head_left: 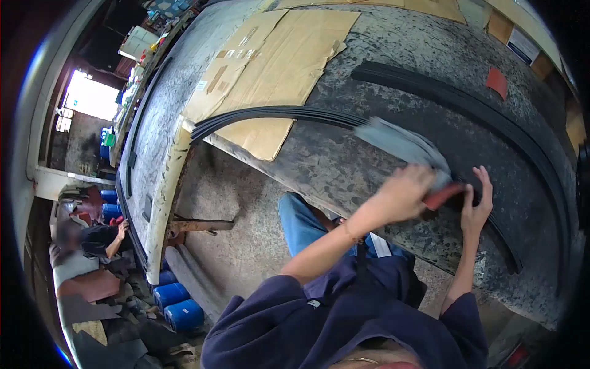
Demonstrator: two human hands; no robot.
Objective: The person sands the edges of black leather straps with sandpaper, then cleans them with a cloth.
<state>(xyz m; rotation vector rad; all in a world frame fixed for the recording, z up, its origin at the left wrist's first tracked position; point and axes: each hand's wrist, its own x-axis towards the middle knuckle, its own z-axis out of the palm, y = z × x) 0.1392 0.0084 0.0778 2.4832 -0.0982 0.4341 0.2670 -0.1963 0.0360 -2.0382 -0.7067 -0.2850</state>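
Grimy workshop table (344,160) carries long black rubber strips (276,114). Left hand (405,194), fingers closed on a brush (409,147), sweeps the strip; right hand (476,206), fingers spread, steadies it. Brushing seems underway; next calls for moving along.

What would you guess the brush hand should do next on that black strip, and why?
Probably sweep the brush further along the black rubber strip: the left hand holds it blurred in mid-stroke, the right hand presses the strip to the worktable, and much strip lies ahead.

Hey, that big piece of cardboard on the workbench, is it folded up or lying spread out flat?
Spread out flat. The cardboard lies opened on the workbench, its flaps splayed, with black rubber strips running across its lower part.
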